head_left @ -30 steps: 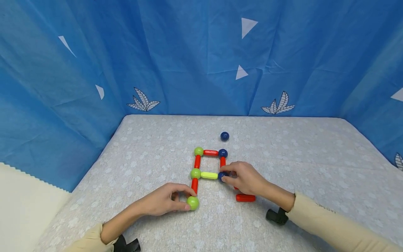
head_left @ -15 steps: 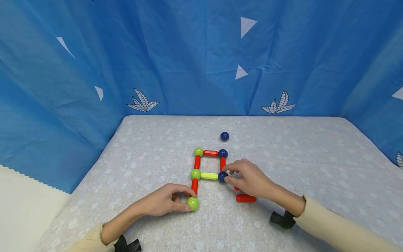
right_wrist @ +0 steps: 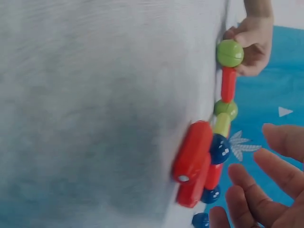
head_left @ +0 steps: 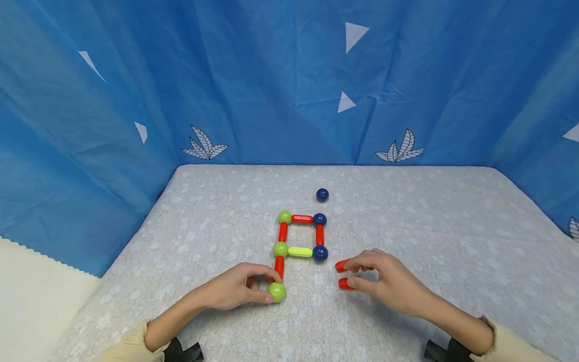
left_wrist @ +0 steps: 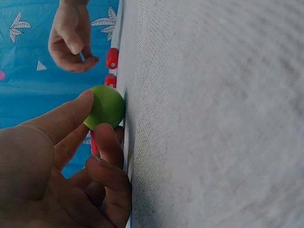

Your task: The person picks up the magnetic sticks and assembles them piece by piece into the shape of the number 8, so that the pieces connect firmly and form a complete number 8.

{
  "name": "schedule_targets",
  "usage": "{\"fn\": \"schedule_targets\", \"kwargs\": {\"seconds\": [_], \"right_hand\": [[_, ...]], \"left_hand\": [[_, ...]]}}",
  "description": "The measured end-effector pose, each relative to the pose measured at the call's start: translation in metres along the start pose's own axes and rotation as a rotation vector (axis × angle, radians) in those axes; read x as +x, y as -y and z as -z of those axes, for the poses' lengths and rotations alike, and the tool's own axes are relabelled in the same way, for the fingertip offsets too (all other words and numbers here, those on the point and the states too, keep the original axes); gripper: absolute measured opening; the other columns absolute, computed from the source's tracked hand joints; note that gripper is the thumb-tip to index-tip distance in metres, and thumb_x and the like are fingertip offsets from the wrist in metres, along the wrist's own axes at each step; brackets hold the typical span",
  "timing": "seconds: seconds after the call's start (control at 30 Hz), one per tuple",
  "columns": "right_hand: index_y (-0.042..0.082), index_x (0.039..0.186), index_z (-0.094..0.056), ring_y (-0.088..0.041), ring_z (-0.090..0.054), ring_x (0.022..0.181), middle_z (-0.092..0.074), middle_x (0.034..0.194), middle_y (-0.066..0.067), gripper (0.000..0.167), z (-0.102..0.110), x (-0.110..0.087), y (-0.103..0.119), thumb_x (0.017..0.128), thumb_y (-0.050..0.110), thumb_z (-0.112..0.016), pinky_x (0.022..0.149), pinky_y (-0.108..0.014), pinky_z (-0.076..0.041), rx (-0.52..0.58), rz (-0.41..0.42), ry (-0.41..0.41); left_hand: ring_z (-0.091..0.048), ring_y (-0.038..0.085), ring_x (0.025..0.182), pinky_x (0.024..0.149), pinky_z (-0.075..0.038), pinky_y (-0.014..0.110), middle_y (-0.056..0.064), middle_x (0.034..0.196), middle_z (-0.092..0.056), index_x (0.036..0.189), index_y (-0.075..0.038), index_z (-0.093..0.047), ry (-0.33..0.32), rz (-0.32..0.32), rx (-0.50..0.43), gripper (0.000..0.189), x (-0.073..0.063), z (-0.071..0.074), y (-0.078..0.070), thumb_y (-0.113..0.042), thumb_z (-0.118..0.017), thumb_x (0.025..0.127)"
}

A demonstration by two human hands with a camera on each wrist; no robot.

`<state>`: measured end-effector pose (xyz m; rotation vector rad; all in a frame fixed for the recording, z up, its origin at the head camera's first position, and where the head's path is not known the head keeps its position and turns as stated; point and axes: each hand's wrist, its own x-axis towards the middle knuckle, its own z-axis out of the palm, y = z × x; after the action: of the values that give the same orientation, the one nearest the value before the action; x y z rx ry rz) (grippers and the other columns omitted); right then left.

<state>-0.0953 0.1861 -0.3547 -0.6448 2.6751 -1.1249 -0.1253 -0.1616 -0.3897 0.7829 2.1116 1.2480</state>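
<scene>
My left hand (head_left: 237, 287) pinches a light green ball (head_left: 277, 292) between thumb and fingers, low on the cloth. From that ball a red magnetic rod (head_left: 279, 267) runs up to another green ball (head_left: 280, 249). There it joins a square of red rods, a yellow-green rod (head_left: 300, 252), green balls and blue balls (head_left: 320, 253). My right hand (head_left: 393, 284) hovers, fingers spread, above two loose red rods (head_left: 346, 284), partly hiding them in the head view. In the right wrist view the fingers stand apart from the near red rod (right_wrist: 194, 152).
A single dark blue ball (head_left: 322, 194) sits behind the square. Pale patterned cloth (head_left: 443, 216) covers the table, and a blue curtain (head_left: 280, 85) hangs along its back and sides.
My right hand has left the square's lower blue ball and moved right and toward me, over the loose red rods. The left hand stays at the green ball.
</scene>
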Motion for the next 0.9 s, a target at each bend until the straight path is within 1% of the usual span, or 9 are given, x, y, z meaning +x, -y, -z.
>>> {"fn": "schedule_targets", "kwargs": {"seconds": [0.2, 0.3, 0.47, 0.6, 0.73, 0.9], "right_hand": [[0.021, 0.102, -0.073, -0.016, -0.056, 0.089, -0.064, 0.094, 0.013, 0.016, -0.002, 0.0, -0.012, 0.087, 0.025, -0.077, 0.075, -0.039, -0.049, -0.054, -0.033, 0.008], [0.021, 0.098, -0.074, -0.015, -0.054, 0.085, -0.063, 0.091, 0.014, 0.014, -0.002, 0.0, -0.018, 0.085, 0.022, -0.079, 0.074, -0.035, -0.047, -0.075, -0.032, 0.02], [0.022, 0.098, -0.074, -0.014, -0.05, 0.079, -0.061, 0.088, 0.014, 0.016, -0.006, -0.001, -0.023, 0.084, 0.019, -0.08, 0.068, -0.029, -0.042, -0.07, -0.031, 0.057], [0.023, 0.094, -0.073, -0.014, -0.048, 0.076, -0.058, 0.083, 0.014, 0.016, -0.008, -0.001, -0.025, 0.082, 0.016, -0.081, 0.064, -0.028, -0.039, -0.084, -0.026, 0.067], [0.024, 0.092, -0.072, -0.013, -0.047, 0.075, -0.058, 0.081, 0.016, 0.018, -0.008, -0.001, -0.026, 0.082, 0.012, -0.081, 0.065, -0.028, -0.039, -0.105, -0.013, 0.056], [0.023, 0.094, -0.074, -0.013, -0.05, 0.079, -0.062, 0.086, 0.015, 0.017, -0.008, -0.002, -0.025, 0.083, 0.011, -0.079, 0.067, -0.028, -0.042, -0.088, -0.004, 0.045]], "left_hand": [[-0.05, 0.006, 0.06, 0.055, -0.042, 0.021, -0.001, 0.104, -0.064, 0.119, -0.021, -0.068, 0.0, 0.004, -0.005, 0.028, -0.001, 0.0, 0.0, -0.023, -0.073, 0.091], [-0.05, 0.006, 0.06, 0.055, -0.042, 0.021, -0.001, 0.103, -0.064, 0.12, -0.021, -0.068, 0.0, 0.014, -0.014, 0.029, 0.0, 0.0, 0.0, -0.023, -0.073, 0.091], [-0.049, 0.007, 0.059, 0.055, -0.042, 0.021, -0.001, 0.101, -0.064, 0.12, -0.02, -0.069, -0.002, 0.03, -0.024, 0.029, -0.002, 0.0, 0.001, -0.023, -0.073, 0.091], [-0.05, 0.007, 0.059, 0.055, -0.042, 0.022, -0.001, 0.102, -0.064, 0.12, -0.017, -0.068, 0.0, 0.033, -0.029, 0.03, -0.003, -0.001, 0.002, -0.023, -0.073, 0.091], [-0.05, 0.007, 0.06, 0.055, -0.042, 0.021, 0.0, 0.104, -0.064, 0.121, -0.016, -0.068, -0.003, 0.022, -0.032, 0.031, -0.001, -0.001, 0.002, -0.023, -0.073, 0.091], [-0.051, 0.007, 0.06, 0.055, -0.042, 0.021, 0.001, 0.103, -0.064, 0.12, -0.016, -0.069, -0.003, -0.004, -0.032, 0.03, 0.0, -0.001, 0.003, -0.021, -0.073, 0.091]]}}
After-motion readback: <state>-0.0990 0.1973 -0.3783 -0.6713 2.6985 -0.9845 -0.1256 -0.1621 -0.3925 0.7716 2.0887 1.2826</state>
